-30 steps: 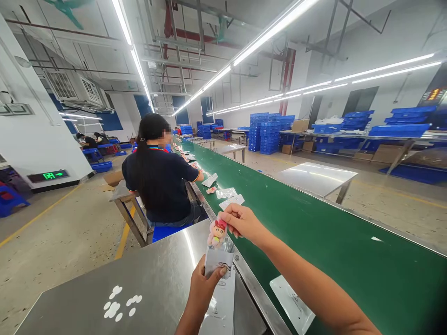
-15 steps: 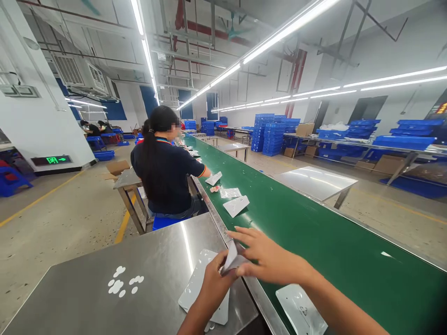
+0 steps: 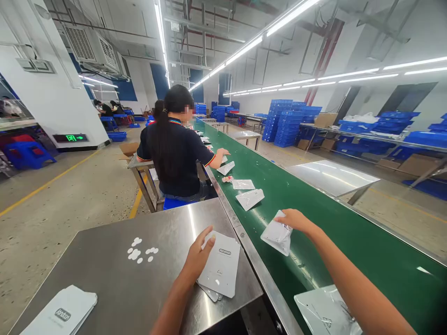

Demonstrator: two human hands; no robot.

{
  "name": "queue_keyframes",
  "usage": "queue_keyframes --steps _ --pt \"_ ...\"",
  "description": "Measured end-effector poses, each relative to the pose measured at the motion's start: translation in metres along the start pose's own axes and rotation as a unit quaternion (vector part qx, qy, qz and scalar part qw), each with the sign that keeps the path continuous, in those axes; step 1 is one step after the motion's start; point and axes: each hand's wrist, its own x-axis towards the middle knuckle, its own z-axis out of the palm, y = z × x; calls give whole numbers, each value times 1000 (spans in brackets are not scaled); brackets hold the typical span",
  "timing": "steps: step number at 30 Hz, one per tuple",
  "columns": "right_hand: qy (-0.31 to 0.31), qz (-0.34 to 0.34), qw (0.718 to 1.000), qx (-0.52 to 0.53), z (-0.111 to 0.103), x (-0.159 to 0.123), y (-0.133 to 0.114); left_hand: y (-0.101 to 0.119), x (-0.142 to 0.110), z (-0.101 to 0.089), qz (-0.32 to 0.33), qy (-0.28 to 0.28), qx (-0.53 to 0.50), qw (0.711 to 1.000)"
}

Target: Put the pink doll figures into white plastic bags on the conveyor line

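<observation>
Forward, right hand [image 3: 294,219] over belt [image 3: 307,195].

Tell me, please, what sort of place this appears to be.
Probably a factory packing floor: a long green conveyor belt has white pouches lying on it, a co-worker sits alongside, and blue plastic crates stand stacked beyond.

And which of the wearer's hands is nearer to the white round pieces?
Left. The left hand is over the metal table, to the right of the white round pieces; the right hand is farther, over the green belt.
</observation>
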Motion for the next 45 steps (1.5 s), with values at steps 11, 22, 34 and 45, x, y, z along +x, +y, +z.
queue_keyframes --steps 11,22,34,45 --pt "38 2 999 -29 8 151 -114 -5 17 7 43 -6 57 997" --pt "-23 -14 982 186 4 162 -135 -4 39 4 -4 -10 16 1000" --pt "9 -236 888 394 -7 16 -152 21 62 47 98 55 -25 993" --pt "-80 -25 909 407 -4 110 -121 11 57 21 -103 -17 -242 965"
